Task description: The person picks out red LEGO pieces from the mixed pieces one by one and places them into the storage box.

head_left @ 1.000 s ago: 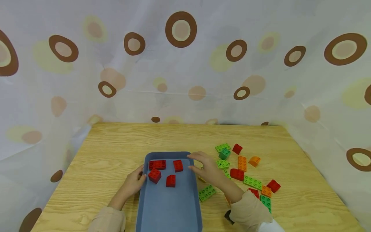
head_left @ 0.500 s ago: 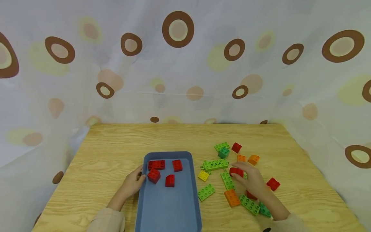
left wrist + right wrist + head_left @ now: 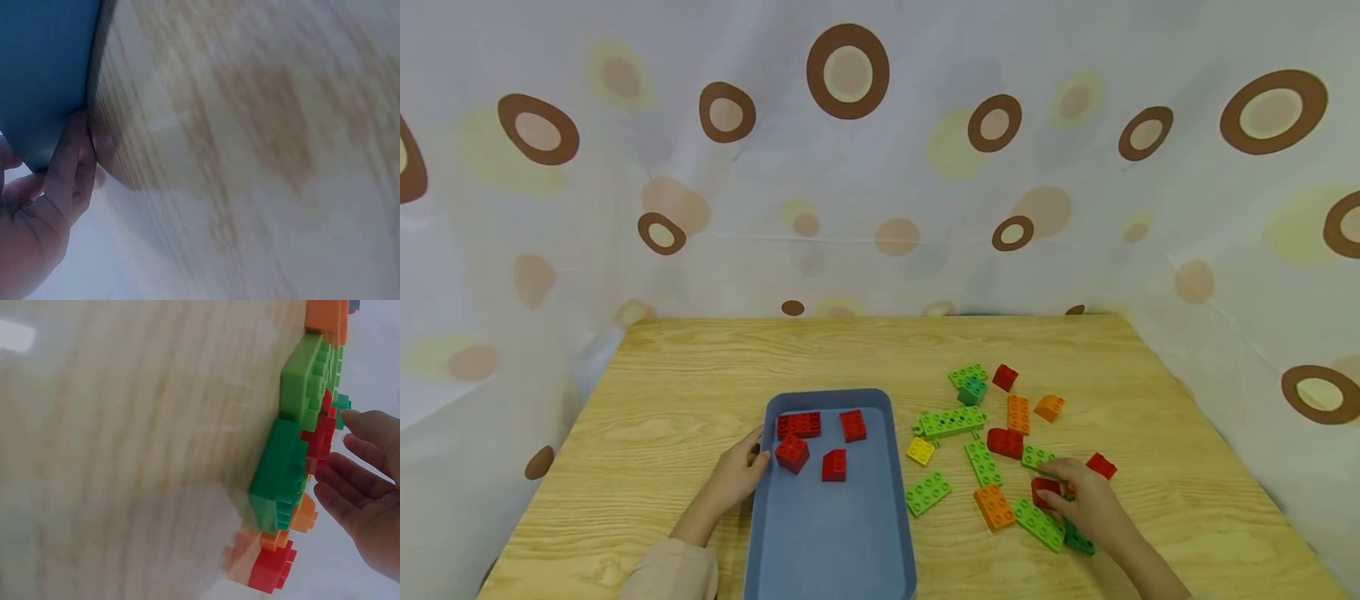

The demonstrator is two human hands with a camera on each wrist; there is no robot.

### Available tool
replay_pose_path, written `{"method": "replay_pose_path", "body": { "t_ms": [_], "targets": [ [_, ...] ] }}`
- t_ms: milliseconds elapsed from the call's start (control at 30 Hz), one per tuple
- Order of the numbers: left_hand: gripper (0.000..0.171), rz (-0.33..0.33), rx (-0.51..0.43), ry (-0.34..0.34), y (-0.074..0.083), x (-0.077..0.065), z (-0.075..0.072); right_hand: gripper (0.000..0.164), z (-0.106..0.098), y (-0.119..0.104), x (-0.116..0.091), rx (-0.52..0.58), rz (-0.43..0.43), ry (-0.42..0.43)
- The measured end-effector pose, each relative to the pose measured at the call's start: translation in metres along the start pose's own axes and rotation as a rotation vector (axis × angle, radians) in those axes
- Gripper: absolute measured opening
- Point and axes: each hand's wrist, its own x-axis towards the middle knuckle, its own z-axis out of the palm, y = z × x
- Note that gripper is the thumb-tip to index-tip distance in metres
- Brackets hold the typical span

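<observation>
In the head view my left hand (image 3: 740, 468) grips the left rim of a blue-grey tray (image 3: 904, 508), thumb at the rim and fingers outside. The left wrist view shows those fingers against the tray wall (image 3: 50, 69). Inside the tray lie several red toy bricks (image 3: 792, 453). My right hand (image 3: 1093, 500) reaches over the scattered bricks, its thumb and fingers spread about a red brick (image 3: 1042, 492). In the right wrist view this red brick (image 3: 320, 439) sits between light green and dark green bricks (image 3: 278, 469), with the thumb apart from it.
Right of the tray lie loose bricks: a yellow one (image 3: 921, 451), an orange one (image 3: 994, 507), light green ones (image 3: 927, 493) and further red ones (image 3: 1005, 443). They rest on a wooden table (image 3: 700, 358) with a patterned cloth (image 3: 880, 183) behind.
My right hand has gone from the tray's right rim, past the rounded red brick, to another red brick nearer the front right. My left hand keeps its hold on the tray.
</observation>
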Motion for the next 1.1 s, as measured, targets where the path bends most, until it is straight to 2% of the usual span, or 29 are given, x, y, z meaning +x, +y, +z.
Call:
{"method": "replay_pose_path", "body": {
  "t_ms": [333,800,967,1100],
  "targets": [
    [0.046,-0.005,-0.008,-0.004,0.000,0.000,0.001,0.033,0.006,0.009,-0.003,0.014,-0.021,-0.064],
    [0.046,-0.009,-0.003,-0.008,0.000,-0.001,0.001,0.031,0.008,0.007,-0.001,-0.004,-0.022,-0.055],
    [0.047,-0.005,0.004,-0.008,0.000,0.000,0.001,0.029,0.000,-0.004,0.002,-0.003,-0.039,-0.014],
    [0.047,0.000,0.009,-0.005,-0.001,0.000,0.002,0.028,-0.007,-0.016,0.008,0.003,-0.120,0.064]
  ]
}}
